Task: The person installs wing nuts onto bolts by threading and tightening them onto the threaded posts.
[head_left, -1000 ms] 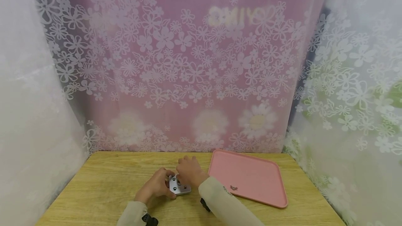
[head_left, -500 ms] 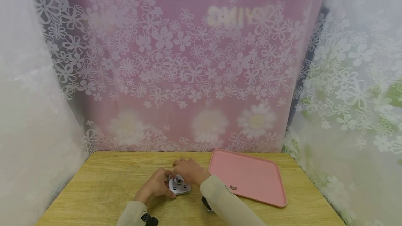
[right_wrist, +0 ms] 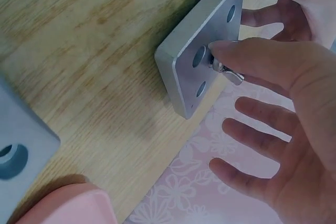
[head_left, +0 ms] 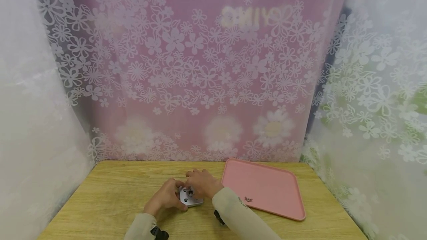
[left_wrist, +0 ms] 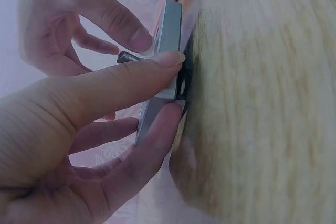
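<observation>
A silver metal plate with several round holes lies near the middle of the wooden table. My left hand grips its left side, the thumb on one edge and curled fingers on the other. A small metal wing screw stands up from the plate's face. My right hand pinches this screw between thumb and index finger, the latter mostly hidden; its other fingers are spread away from the plate. The screw's lower end cannot be seen.
Right of the hands lies a pink tray, with a few small metal pieces near its front left edge. A second grey metal block with a hole shows beside the tray in the right wrist view. Flowered curtains surround the table.
The right hand has turned and shifted slightly about the wing screw, its fingers moving left off it and then back onto it. The left hand and the plate stay in place.
</observation>
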Motion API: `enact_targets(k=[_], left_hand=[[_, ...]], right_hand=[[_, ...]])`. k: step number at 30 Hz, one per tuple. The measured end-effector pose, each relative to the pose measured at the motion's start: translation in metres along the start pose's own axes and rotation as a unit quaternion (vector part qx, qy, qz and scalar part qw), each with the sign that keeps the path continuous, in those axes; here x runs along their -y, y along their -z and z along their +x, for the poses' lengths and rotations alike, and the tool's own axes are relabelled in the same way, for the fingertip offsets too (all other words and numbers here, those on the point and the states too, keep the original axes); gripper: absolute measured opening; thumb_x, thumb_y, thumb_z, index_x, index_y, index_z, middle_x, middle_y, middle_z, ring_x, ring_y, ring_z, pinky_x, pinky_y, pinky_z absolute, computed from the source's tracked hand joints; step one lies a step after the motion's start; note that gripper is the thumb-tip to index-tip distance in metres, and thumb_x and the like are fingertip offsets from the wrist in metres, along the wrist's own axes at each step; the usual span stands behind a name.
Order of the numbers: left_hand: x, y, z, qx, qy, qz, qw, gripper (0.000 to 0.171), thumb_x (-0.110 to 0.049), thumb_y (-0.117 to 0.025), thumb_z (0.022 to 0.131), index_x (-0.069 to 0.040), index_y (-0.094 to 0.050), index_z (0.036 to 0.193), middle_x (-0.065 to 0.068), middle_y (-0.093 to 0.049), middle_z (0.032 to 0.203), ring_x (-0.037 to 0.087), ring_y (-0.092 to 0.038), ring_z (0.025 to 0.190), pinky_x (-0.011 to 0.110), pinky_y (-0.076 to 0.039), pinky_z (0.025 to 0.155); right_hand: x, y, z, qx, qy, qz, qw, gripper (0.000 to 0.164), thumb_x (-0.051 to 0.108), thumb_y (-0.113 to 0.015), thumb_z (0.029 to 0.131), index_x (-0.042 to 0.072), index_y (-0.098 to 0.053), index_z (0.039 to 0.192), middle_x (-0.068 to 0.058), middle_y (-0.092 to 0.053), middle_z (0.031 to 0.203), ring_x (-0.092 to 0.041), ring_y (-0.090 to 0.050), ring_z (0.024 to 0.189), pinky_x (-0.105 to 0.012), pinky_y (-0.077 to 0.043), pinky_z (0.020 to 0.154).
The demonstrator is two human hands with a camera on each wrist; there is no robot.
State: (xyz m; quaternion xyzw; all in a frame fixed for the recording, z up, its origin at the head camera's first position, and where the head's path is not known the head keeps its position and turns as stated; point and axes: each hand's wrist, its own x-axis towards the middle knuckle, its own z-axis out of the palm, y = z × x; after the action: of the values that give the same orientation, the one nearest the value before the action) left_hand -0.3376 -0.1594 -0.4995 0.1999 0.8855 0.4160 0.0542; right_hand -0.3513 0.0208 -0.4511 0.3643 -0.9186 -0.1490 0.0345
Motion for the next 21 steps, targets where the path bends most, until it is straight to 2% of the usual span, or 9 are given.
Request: enact_targets(k=[3, 7, 14, 18, 21], left_hand=[[-0.001, -0.0001, -0.0009, -0.006, 0.007, 0.012, 0.9999, 0.074, -0.011, -0.1, 0.061, 0.007, -0.068, 0.125, 0.018, -0.07, 0.121, 0.017, -0.059, 0.085, 0.027, -0.048, 0.068], [-0.0018, -0.0002, -0.0018, -0.009, 0.011, 0.014, 0.9998, 0.076, -0.011, -0.1, 0.06, 0.009, -0.066, 0.125, 0.02, -0.069, 0.124, 0.019, -0.06, 0.089, 0.028, -0.049, 0.072], [-0.001, -0.0011, -0.0018, -0.007, 0.004, 0.001, 1.0, 0.075, -0.009, -0.099, 0.061, 0.009, -0.066, 0.126, 0.018, -0.066, 0.114, 0.019, -0.058, 0.08, 0.025, -0.045, 0.063], [-0.0006, -0.001, -0.0023, -0.008, 0.011, 0.002, 0.9999, 0.077, -0.01, -0.1, 0.06, 0.009, -0.065, 0.126, 0.019, -0.061, 0.116, 0.019, -0.059, 0.083, 0.025, -0.047, 0.065], [-0.0001, -0.0011, -0.002, -0.009, 0.011, 0.003, 0.9999, 0.078, -0.009, -0.1, 0.06, 0.01, -0.065, 0.127, 0.02, -0.062, 0.118, 0.021, -0.06, 0.085, 0.026, -0.048, 0.067]], right_hand=[[-0.0001, -0.0016, 0.0009, -0.004, -0.006, 0.0, 1.0, 0.022, 0.045, -0.083, 0.086, 0.042, -0.077, 0.107, 0.013, -0.064, 0.122, -0.012, -0.058, 0.106, -0.041, -0.054, 0.091], [-0.0009, -0.0032, 0.0019, -0.01, -0.01, 0.002, 1.0, 0.01, 0.046, -0.081, 0.087, 0.038, -0.077, 0.092, 0.013, -0.064, 0.115, -0.011, -0.057, 0.099, -0.039, -0.054, 0.088], [-0.0014, -0.0038, 0.001, -0.011, -0.012, -0.006, 1.0, 0.015, 0.05, -0.079, 0.088, 0.036, -0.075, 0.086, 0.013, -0.064, 0.113, -0.011, -0.057, 0.097, -0.039, -0.054, 0.088], [-0.001, -0.0037, 0.0011, -0.013, -0.014, -0.006, 1.0, 0.018, 0.049, -0.078, 0.089, 0.034, -0.072, 0.079, 0.012, -0.065, 0.111, -0.012, -0.058, 0.097, -0.041, -0.054, 0.089], [-0.0011, -0.0039, 0.0015, -0.015, -0.015, -0.004, 1.0, 0.023, 0.047, -0.077, 0.09, 0.031, -0.071, 0.074, 0.01, -0.066, 0.11, -0.013, -0.06, 0.098, -0.043, -0.055, 0.091]])
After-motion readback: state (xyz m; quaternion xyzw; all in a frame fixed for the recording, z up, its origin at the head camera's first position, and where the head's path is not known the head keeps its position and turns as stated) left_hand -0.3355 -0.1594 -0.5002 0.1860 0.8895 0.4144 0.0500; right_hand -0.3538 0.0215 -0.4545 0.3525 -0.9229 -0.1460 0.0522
